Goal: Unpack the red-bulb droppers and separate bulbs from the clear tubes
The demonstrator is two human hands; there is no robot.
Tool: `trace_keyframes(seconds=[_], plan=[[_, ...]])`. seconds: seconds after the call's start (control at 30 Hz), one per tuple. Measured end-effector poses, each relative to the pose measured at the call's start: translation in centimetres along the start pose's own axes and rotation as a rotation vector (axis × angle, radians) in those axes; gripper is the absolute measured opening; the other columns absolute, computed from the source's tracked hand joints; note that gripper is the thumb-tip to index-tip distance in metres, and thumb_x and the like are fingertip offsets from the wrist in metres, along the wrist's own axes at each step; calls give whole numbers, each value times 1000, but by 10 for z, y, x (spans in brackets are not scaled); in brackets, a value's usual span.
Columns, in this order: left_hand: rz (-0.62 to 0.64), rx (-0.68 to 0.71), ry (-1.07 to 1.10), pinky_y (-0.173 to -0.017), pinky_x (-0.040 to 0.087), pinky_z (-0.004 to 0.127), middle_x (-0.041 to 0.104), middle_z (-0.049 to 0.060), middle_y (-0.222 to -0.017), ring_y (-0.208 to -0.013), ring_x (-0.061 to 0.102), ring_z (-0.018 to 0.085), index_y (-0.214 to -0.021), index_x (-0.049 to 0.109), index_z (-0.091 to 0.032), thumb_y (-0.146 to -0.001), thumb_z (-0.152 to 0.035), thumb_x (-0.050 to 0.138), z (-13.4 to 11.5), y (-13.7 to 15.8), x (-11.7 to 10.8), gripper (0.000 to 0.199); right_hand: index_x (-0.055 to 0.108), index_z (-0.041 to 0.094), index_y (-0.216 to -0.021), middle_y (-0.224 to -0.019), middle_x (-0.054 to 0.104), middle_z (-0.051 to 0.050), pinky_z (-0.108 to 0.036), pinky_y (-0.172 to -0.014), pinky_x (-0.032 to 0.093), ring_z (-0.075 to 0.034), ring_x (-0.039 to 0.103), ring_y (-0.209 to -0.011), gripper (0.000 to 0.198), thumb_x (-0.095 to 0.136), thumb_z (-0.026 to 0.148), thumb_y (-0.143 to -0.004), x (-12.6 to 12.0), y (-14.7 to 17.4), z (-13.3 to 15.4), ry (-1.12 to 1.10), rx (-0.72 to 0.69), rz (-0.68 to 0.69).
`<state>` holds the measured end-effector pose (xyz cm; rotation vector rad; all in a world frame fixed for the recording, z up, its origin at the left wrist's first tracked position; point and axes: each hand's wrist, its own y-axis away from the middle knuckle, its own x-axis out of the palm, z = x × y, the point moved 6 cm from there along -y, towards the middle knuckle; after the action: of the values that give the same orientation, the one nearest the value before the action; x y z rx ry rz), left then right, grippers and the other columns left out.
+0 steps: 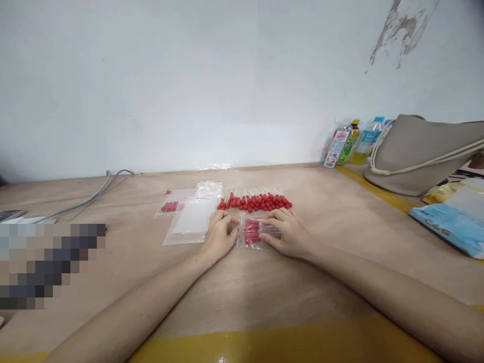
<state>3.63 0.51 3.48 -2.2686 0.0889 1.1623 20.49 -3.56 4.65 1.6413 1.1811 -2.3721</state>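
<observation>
A small clear plastic bag (254, 233) with several red-bulbed droppers inside lies flat on the wooden table (264, 292). My left hand (219, 236) pinches its left edge. My right hand (288, 232) rests flat on its right side, pressing it down. Just behind the bag, a row of loose droppers with red bulbs (255, 201) lies side by side. To the left are a stack of empty clear bags (191, 222) and another bag (172, 205) with red droppers in it.
A grey cable (91, 197) runs along the back left by the white wall. Bottles (350, 142), a beige handbag (419, 156) and a blue-white packet (454, 219) crowd the right side. A blurred patch (45, 264) covers the left.
</observation>
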Motion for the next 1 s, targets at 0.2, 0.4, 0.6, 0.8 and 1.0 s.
trace_keyframes(seconds=[0.2,0.4,0.6,0.8,1.0], plan=[[134,195,73,-84,45,33,60,5,-95,-92,55,18,-89,66,-18,-81,-10,44,-10,1,8,24,60,18,-104,-101,57,-9,-37,-81,41,-21,51,-93,33,54,40,-80,10,11,-16,-78,46,79],[227,332,165,-93,42,34,58,5,-114,-106,53,18,-114,56,-22,-86,-25,46,-15,4,7,30,60,19,-107,-102,58,-9,-38,-81,43,-22,52,-94,34,52,39,-81,17,10,-21,-97,44,78],[292,349,171,-94,41,36,51,6,-122,-110,50,19,-122,49,-24,-84,-34,49,-22,6,6,39,59,19,-108,-104,58,-9,-39,-83,43,-22,52,-96,33,50,39,-82,15,11,-20,-76,26,57],[330,353,120,-83,44,31,52,6,-101,-93,51,17,-105,55,-21,-81,-33,53,-34,6,0,26,59,19,-107,-107,58,-9,-39,-84,42,-22,51,-98,33,51,39,-82,14,10,-17,-31,40,62],[402,303,-23,-69,43,31,51,5,-85,-77,49,18,-88,47,-19,-82,-28,46,-40,10,5,11,58,20,-109,-108,58,-9,-39,-84,41,-22,51,-100,34,52,39,-82,14,10,-16,-27,27,54]])
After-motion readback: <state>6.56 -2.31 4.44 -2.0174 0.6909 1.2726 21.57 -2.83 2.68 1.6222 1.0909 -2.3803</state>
